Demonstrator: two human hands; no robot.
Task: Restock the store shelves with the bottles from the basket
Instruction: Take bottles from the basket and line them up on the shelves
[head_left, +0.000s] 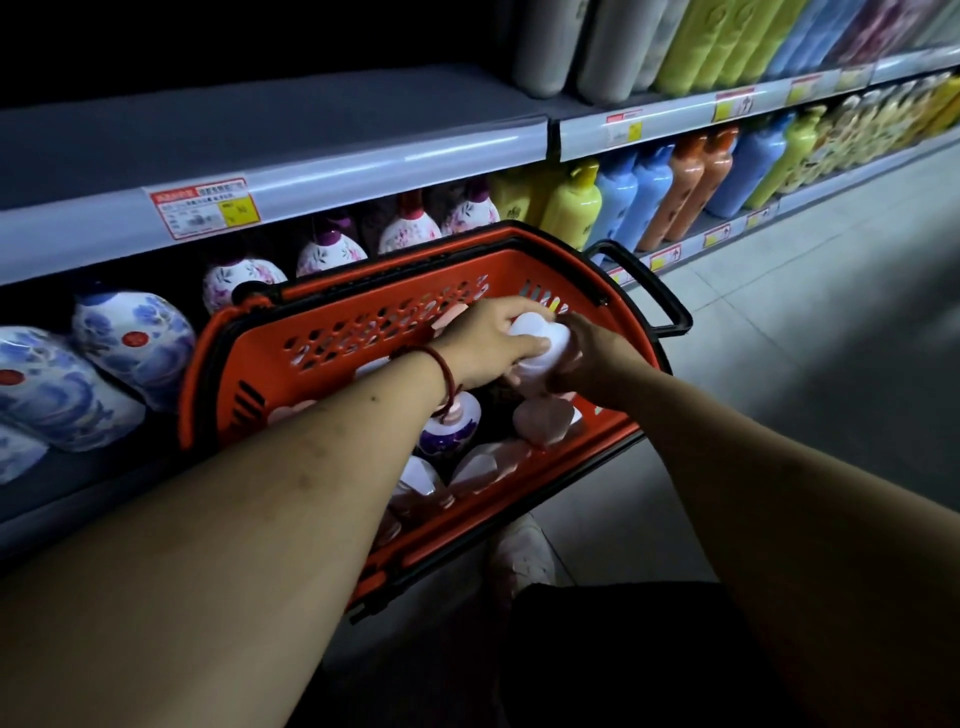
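Note:
A red plastic basket (332, 332) with black rims stands on the floor against the lower shelf. Several pink and white bottles lie inside it, among them a pink one (545, 421) and a white and purple one (452, 426). Both my hands are over the basket's far end, closed around one white bottle (540, 340). My left hand (483, 340), with a red cord on the wrist, grips it from the left. My right hand (592, 358) grips it from the right. The bottle's lower part is hidden by my fingers.
The lower shelf holds blue and white bottles (130, 338) at left, purple floral ones (327, 249) behind the basket, then yellow, blue and orange bottles (649, 197) to the right. The upper shelf (311, 171) is bare at left. My shoe (524, 556) is under the basket.

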